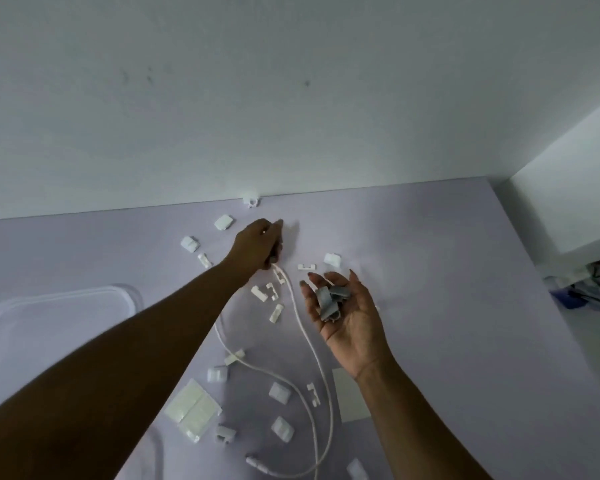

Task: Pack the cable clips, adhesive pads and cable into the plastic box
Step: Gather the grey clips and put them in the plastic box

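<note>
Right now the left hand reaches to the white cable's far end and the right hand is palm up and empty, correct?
Not empty: in the head view the right hand, palm up, carries several grey cable clips. The left hand does reach to the far end of the white cable.

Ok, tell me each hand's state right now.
Left hand: fingers curled at the end of the cable; what it holds cannot be told.
Right hand: open, palm up, carrying grey clips.
</note>
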